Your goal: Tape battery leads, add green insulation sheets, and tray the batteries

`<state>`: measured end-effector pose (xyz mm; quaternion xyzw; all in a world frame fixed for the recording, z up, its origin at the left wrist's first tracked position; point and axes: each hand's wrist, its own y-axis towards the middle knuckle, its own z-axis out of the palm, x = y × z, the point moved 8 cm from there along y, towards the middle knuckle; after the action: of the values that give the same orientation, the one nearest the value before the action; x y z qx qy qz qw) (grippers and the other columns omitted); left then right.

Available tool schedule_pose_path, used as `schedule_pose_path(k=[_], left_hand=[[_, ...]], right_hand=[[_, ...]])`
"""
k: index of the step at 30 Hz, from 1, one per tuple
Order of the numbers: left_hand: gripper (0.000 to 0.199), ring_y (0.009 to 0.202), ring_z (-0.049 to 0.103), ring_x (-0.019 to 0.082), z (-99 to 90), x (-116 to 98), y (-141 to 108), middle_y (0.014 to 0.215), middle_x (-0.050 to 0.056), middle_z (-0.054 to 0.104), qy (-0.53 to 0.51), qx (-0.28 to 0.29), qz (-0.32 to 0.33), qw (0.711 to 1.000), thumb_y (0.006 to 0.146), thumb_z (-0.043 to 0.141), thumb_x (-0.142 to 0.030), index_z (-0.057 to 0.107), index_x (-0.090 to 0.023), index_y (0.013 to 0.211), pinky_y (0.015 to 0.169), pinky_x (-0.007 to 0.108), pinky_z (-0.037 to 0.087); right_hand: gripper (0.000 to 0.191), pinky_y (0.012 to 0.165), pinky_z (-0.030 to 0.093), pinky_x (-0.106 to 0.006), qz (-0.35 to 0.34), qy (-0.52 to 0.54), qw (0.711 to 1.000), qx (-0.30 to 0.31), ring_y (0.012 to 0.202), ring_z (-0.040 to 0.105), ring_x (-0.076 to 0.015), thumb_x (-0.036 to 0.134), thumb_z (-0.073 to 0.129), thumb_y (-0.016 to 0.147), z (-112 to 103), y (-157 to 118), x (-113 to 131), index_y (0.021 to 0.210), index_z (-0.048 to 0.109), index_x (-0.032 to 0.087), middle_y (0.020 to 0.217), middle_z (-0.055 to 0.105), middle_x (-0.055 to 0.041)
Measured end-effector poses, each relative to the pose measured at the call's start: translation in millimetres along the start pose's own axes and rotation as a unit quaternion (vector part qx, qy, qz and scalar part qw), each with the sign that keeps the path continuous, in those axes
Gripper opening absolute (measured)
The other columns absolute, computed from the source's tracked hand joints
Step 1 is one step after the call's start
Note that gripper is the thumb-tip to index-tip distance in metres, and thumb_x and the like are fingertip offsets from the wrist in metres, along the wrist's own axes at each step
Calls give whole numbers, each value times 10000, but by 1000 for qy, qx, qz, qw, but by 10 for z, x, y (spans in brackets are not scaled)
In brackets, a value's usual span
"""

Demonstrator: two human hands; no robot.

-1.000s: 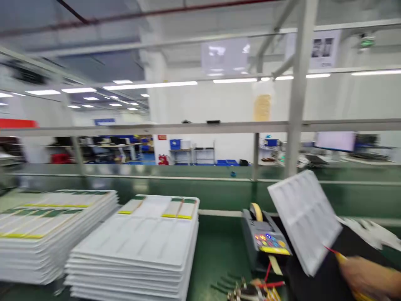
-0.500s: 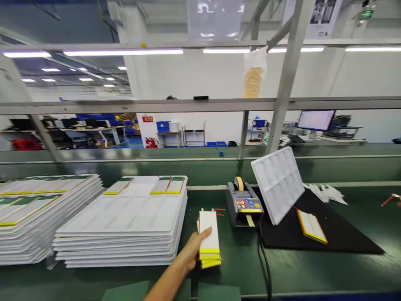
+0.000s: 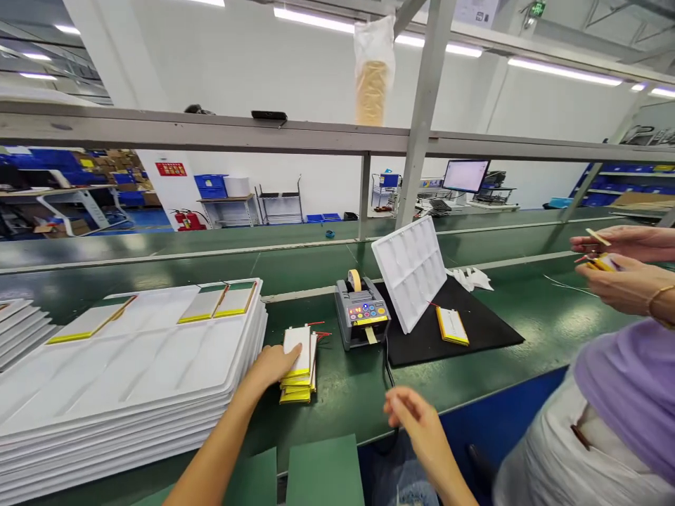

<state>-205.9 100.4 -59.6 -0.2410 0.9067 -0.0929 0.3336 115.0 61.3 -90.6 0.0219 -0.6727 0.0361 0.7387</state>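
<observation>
My left hand (image 3: 278, 362) grips the left side of a small stack of flat pouch batteries (image 3: 300, 360), thumb across the top one. The batteries are white and silver with yellow tape ends; red wires stick out to the right. My right hand (image 3: 414, 416) hangs over the bench's front edge, fingers loosely curled and apart, with nothing visible in it. Beyond it stands a grey tape dispenser (image 3: 348, 309) with a strip of tape (image 3: 371, 335) poking from its front. A single battery (image 3: 452, 326) lies on a black mat (image 3: 485, 330) to the right.
White trays (image 3: 158, 372) are piled at left, some batteries (image 3: 235, 299) in the top one. One empty tray (image 3: 414, 270) leans upright behind the mat. At right, a co-worker's hands (image 3: 606, 274) hold small yellow-edged pieces. A black cable (image 3: 389, 372) runs over the bench edge.
The view has swung right, bringing my right hand and the co-worker into sight. My left hand still grips the battery stack, now more from its side.
</observation>
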Motion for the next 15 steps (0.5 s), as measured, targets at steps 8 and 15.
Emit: schedule_pose_path(k=[8,15], left_hand=[[1018,1158,414,437,-96,-267,-251,1258,319,404,139,-141,31,980,760,333,-729,199,62,1386,889,500,365],[955,1130,435,427,64,-296,-125,1177,288,433,117,-170,28,978,726,514,-558,188,50,1386,881,461,387]], right_hand=[[418,350,206,-197,28,-2,997,-66,372,406,-62,532,632,643,218,1023,124,674,588,118,689,637,-65],[410,398,268,-194,-18,34,991,-126,419,397,-69,522,698,590,182,792,24,595,539,144,517,510,25]])
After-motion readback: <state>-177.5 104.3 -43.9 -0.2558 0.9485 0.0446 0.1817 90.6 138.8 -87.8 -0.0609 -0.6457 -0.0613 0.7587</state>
